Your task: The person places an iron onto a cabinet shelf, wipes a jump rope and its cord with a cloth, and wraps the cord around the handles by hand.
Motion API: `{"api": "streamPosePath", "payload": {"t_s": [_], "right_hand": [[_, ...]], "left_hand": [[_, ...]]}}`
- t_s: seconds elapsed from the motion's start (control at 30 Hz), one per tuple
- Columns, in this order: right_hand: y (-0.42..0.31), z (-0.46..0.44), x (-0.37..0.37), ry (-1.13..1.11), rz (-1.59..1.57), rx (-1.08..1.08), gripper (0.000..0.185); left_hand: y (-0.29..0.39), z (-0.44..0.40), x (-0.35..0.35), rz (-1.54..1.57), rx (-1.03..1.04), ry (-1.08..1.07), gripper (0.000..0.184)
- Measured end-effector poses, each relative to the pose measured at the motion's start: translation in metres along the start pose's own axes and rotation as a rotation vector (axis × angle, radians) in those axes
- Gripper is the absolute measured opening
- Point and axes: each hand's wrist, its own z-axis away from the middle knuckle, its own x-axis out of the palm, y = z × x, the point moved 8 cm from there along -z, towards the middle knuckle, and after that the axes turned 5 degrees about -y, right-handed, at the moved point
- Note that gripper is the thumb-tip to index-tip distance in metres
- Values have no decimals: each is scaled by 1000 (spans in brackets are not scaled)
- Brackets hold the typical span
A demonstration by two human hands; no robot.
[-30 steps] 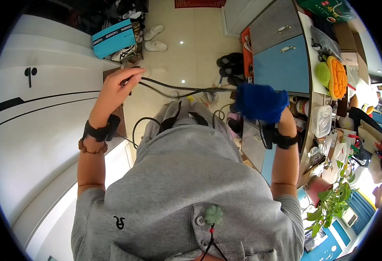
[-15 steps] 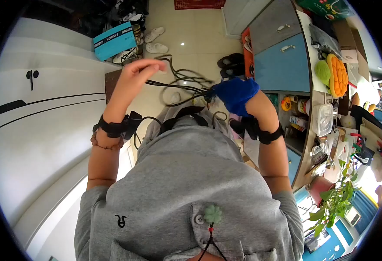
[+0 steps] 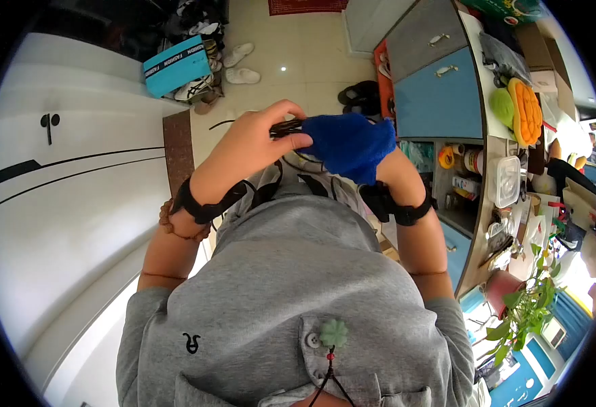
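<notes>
My left hand is closed around a gathered bundle of black cord, with thumb and fingers curled over it. A loose end of the cord sticks out to the left, and a loop hangs below. A blue cloth covers my right hand, hiding its fingers. The cord bundle runs from my left hand to the cloth's left edge, where the two hands are close together. The cloth looks bunched around the cord in my right hand. Black straps with small devices sit on both wrists.
A blue shoe box and several shoes lie on the floor ahead. White cabinets stand to the left. On the right, a blue-and-grey cabinet holds a cluttered top with a plastic container and a potted plant.
My left hand moved right and closed on the cord near the blue cloth. The spread, swinging loops are now gathered together. The cloth-covered right hand shifted slightly left.
</notes>
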Motion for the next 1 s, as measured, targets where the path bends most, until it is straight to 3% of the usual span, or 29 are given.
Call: {"api": "streamPosePath", "payload": {"t_s": [0.1,0.13,0.2,0.23,0.3,0.37,0.43,0.5,0.57,0.7,0.8,0.83,0.9,0.97,1.0], "right_hand": [[-6,24,-28,164,16,-238,32],[7,31,-31,119,-56,-195,26],[63,60,-45,-13,-349,357,17],[99,92,-39,-75,-466,591,14],[119,128,-57,86,-485,633,20],[106,129,-68,271,-693,561,29],[106,117,-67,399,-797,421,29],[101,107,-67,503,-986,301,29],[93,94,-66,577,-1259,194,31],[61,74,-80,564,-1250,228,41],[7,46,-81,449,-1559,-93,49],[3,42,-77,564,-1444,32,55],[-16,28,-65,560,-1088,137,53],[-51,4,-58,351,-312,-115,44],[-69,-6,-51,327,9,-251,40]], "left_hand": [[-3,14,-26,-26,25,112,29],[-19,22,-35,79,-32,144,22],[-62,53,-103,276,-109,496,18],[-75,76,-135,185,-89,571,20],[-77,96,-159,148,-107,652,23],[-70,108,-148,258,-217,639,27],[-55,88,-125,457,-158,533,31],[-52,69,-104,463,-156,358,30],[-51,60,-84,423,-111,359,28],[-49,51,-61,331,-39,423,24],[-39,44,-49,359,11,381,24],[-37,42,-43,369,24,352,24],[-29,36,-28,419,13,197,25],[-22,32,-9,505,16,17,26],[-13,36,-5,541,26,70,23]]}}
